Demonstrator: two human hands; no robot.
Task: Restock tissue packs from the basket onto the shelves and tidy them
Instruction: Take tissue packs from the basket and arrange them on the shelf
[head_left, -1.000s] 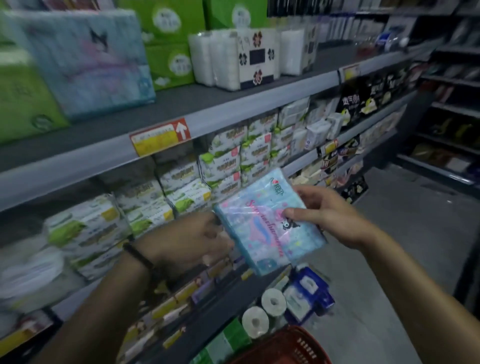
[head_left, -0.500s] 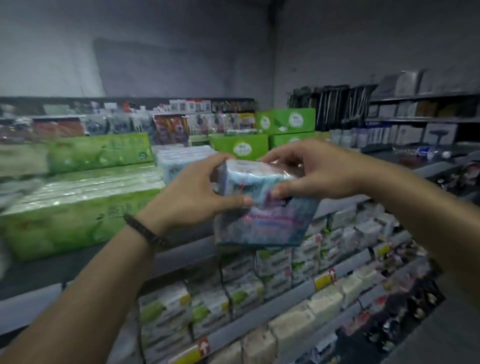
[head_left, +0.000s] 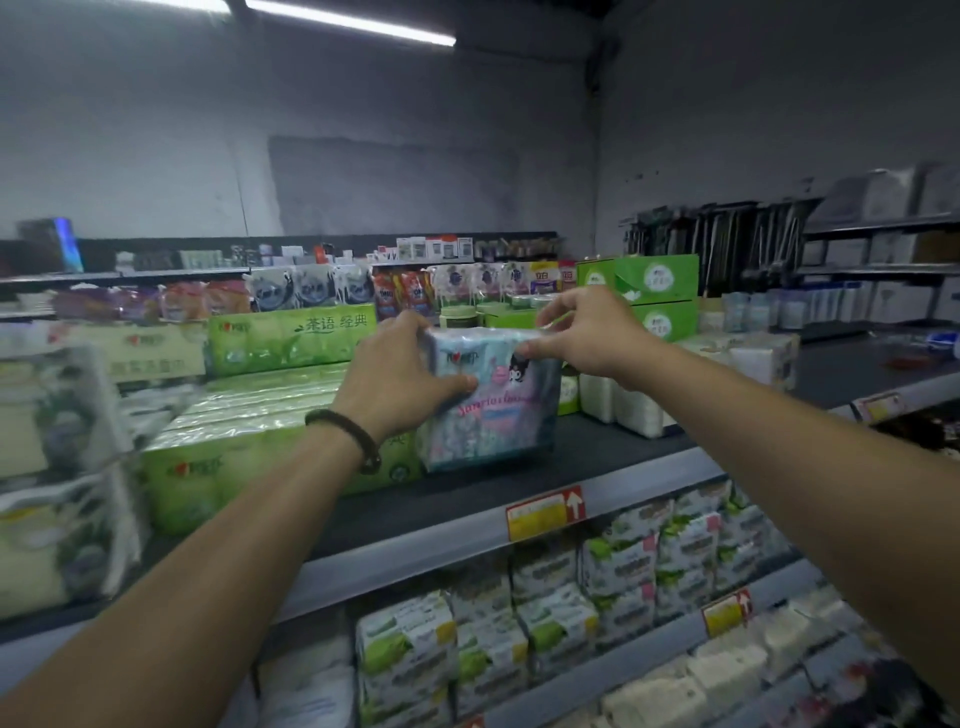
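A pale blue and pink tissue pack (head_left: 493, 410) with a cartoon character stands upright on the dark top shelf (head_left: 597, 447). Its bottom edge rests on the shelf, right beside the big green tissue packs (head_left: 260, 431). My left hand (head_left: 400, 374), with a dark bracelet at the wrist, grips the pack's left side. Over the pack's top right corner, my right hand (head_left: 587, 332) pinches the wrapper. The basket is out of view.
White tissue packs (head_left: 639, 400) stand to the right on the same shelf, green boxes (head_left: 649, 296) behind them. Lower shelves hold rows of small green-and-white packs (head_left: 545, 613). Yellow-red price tags (head_left: 545, 512) sit on the shelf edges. Soft packs (head_left: 57, 467) crowd the far left.
The pack rose from waist height in front of the lower shelves up to the top shelf and now stands on it. Both hands kept hold throughout.
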